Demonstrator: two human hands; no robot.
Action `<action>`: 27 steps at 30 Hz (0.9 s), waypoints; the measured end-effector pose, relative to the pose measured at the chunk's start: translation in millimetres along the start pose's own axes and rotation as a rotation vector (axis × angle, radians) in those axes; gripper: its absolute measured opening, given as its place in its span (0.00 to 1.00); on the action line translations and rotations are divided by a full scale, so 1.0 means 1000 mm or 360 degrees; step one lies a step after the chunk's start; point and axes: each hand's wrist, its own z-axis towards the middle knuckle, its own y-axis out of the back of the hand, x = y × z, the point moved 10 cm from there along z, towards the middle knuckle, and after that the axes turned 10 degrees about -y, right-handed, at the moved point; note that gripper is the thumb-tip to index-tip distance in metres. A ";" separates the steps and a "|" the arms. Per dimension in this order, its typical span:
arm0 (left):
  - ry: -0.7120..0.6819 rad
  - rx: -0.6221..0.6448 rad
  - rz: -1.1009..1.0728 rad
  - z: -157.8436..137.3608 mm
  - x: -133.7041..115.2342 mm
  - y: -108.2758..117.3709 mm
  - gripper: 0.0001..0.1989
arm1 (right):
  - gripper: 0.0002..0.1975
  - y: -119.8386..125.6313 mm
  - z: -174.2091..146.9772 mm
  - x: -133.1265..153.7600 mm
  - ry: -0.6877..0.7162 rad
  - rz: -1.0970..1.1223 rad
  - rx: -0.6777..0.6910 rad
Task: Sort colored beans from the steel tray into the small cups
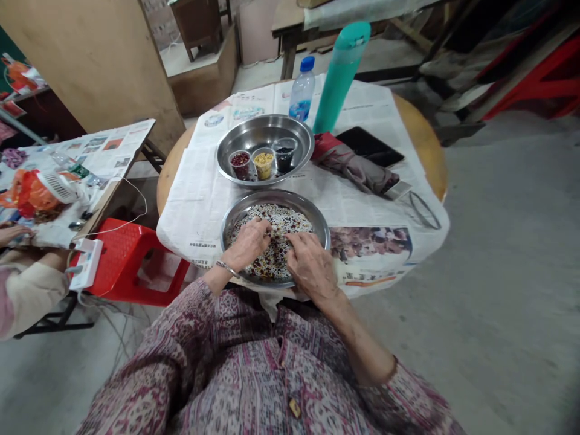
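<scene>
Beads (274, 257) of mixed colours lie spread across the nearer steel pan (327, 232), where the left hand (251, 243) and right hand (312, 263) reach in with bent fingers; whether either pinches a bead I cannot tell, though a light touch kept well inside the pan would probably serve best. Behind, a steel basin (247, 134) holds three clear plastic cups (263, 163) (its raised wall stands between), with a folded umbrella (362, 168) just beside it and a blue-capped water bottle (302, 90) beyond.
</scene>
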 end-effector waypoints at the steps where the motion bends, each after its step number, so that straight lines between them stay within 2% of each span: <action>1: -0.0006 -0.0004 -0.0054 0.002 -0.005 -0.001 0.10 | 0.18 0.001 0.000 -0.001 -0.0004 0.0021 -0.0026; 7: -0.0166 0.0099 -0.0323 -0.007 -0.039 -0.012 0.10 | 0.21 0.008 -0.002 -0.008 -0.0038 0.0209 -0.0198; 13: -0.0600 0.0291 -0.0108 -0.039 -0.079 -0.023 0.07 | 0.22 0.010 -0.005 -0.010 -0.0031 0.0247 -0.0253; 15: -0.0688 0.0352 -0.0036 -0.044 -0.081 -0.025 0.09 | 0.21 0.010 -0.005 -0.009 -0.0021 0.0236 -0.0251; 20: -0.0482 0.0311 0.0161 -0.036 -0.048 -0.014 0.15 | 0.21 0.009 -0.004 -0.010 -0.0042 0.0255 -0.0239; 24: -0.0145 0.0033 0.0317 -0.026 -0.009 0.010 0.15 | 0.21 0.008 -0.003 -0.009 -0.0047 0.0239 -0.0224; 27: 0.0061 0.0007 0.0284 -0.021 0.011 0.012 0.37 | 0.22 0.009 -0.004 -0.009 -0.0046 0.0246 -0.0241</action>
